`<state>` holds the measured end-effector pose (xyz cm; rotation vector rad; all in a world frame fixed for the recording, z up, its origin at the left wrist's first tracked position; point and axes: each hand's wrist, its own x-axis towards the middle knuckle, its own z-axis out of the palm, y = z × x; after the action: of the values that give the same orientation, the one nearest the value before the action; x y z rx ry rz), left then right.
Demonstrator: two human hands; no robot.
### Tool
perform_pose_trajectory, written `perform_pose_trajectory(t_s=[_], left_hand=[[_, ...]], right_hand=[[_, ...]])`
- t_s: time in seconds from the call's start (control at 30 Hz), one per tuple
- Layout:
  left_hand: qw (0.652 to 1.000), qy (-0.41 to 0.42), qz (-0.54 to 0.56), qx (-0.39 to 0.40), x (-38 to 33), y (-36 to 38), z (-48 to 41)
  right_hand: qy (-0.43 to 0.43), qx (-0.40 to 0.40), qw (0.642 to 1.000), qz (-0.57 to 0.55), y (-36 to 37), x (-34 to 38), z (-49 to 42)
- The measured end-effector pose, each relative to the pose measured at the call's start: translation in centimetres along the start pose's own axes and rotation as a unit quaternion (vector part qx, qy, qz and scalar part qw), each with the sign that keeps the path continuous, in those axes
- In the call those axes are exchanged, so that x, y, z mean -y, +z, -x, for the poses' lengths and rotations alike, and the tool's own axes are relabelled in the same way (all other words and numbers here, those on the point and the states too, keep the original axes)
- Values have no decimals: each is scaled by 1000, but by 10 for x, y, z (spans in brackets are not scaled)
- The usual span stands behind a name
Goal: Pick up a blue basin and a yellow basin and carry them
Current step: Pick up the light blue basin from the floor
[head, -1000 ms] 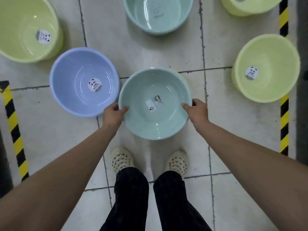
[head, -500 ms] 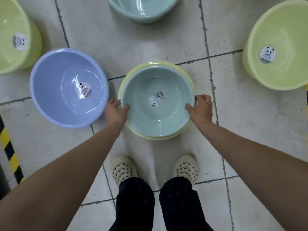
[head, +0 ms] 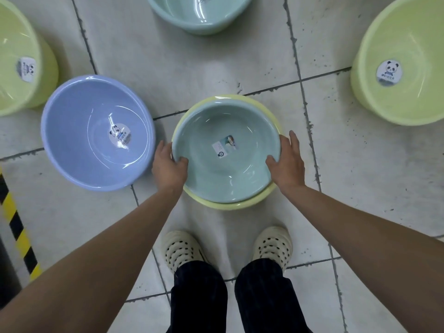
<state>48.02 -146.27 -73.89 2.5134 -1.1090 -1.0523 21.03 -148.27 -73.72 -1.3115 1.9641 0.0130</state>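
The blue basin [head: 216, 181] sits nested inside the yellow basin [head: 223, 205] on the tiled floor [head: 192, 63], just ahead of the person's pale shoes [head: 181, 248]. The left hand [head: 168, 168] and right hand [head: 287, 164] clasp opposite sides, thumbs hooked over the blue rim. A lilac basin [head: 79, 140] lies just beside the left hand. Larger yellow-green tubs [head: 408, 99] stand at the far left and right.

Basins, six in all. Yellow, three: far-left yellow basin [head: 12, 49], far-right yellow basin [head: 413, 99], centre yellow basin [head: 225, 205]. Blue-green, two: centre blue-green basin [head: 223, 174], nested in centre yellow one; far blue-green basin [head: 199, 18]. Lilac-blue basin [head: 79, 150], one, at left. My hands, two: left hand [head: 168, 168], right hand [head: 288, 164]. My shoes, two: left shoe [head: 181, 248], right shoe [head: 272, 243]. Striped tape [head: 16, 227], one strip, near left.
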Motion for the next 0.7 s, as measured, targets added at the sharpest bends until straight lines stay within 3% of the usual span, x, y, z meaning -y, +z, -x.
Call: perform_pose_trajectory(t_s=[0.27, 0.47, 0.63, 0.7], left_hand=[[999, 13, -20, -24, -18, -3, 8], [996, -16, -83, 24, -12, 5, 11], [1000, -10, 1, 13, 0, 4, 12], [997, -32, 62, 25, 5, 0, 7]], right_hand=[[22, 5, 994, 106, 4, 12, 3], [38, 28, 989, 139, 4, 22, -3], [-66, 19, 993, 92, 2, -3, -1], [-35, 40, 999, 7, -4, -10, -6]])
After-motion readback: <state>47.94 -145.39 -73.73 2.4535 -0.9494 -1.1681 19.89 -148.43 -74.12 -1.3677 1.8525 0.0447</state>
